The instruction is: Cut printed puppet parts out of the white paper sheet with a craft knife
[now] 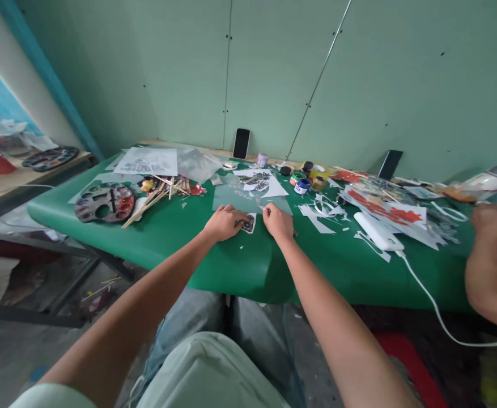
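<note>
My left hand (226, 222) rests on the green tabletop. Its curled fingers press on a small dark printed paper cutout (249, 224) with a white edge. Just to the right, my right hand (277, 221) is closed in a pinch. Whatever its fingers hold is too small to make out, and a tiny dark end pokes out by the wrist side. Beyond both hands lies a translucent sheet (226, 195), with white paper pieces (277, 186) and small printed cutouts (262, 185) on it.
A paint palette (103, 212) and wooden sticks (152, 198) lie left. Paint jars (302, 186), paper scraps (318, 220) and a white power bank (378, 232) with a cable are on the right. A phone (242, 143) leans on the wall. Another person's arm (492, 266) is far right.
</note>
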`<action>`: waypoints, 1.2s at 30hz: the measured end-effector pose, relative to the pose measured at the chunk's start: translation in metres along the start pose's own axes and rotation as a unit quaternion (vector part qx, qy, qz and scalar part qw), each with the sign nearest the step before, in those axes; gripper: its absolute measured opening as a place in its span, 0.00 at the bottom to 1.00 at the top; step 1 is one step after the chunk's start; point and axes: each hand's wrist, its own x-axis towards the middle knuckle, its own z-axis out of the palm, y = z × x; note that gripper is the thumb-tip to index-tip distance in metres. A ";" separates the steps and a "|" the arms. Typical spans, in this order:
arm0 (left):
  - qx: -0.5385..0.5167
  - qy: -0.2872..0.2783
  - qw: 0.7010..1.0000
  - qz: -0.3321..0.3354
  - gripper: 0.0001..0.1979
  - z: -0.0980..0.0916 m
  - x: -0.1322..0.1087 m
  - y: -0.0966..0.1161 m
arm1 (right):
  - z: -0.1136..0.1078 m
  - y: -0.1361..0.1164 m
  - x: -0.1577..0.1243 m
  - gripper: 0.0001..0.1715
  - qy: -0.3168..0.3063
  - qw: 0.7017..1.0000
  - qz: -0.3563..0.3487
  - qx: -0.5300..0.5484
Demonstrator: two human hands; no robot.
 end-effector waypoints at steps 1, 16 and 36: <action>0.008 0.004 1.000 0.001 0.17 0.000 -0.001 0.001 | 0.000 0.000 -0.001 0.16 0.003 1.000 -0.011 0.007; 0.019 -0.006 0.991 0.135 0.15 0.002 -0.004 -0.007 | 0.013 0.028 0.005 0.15 0.026 0.988 -0.111 0.106; -0.023 0.096 0.992 0.079 0.18 0.027 -0.032 0.025 | 0.002 0.031 0.007 0.09 0.026 0.915 -0.397 0.067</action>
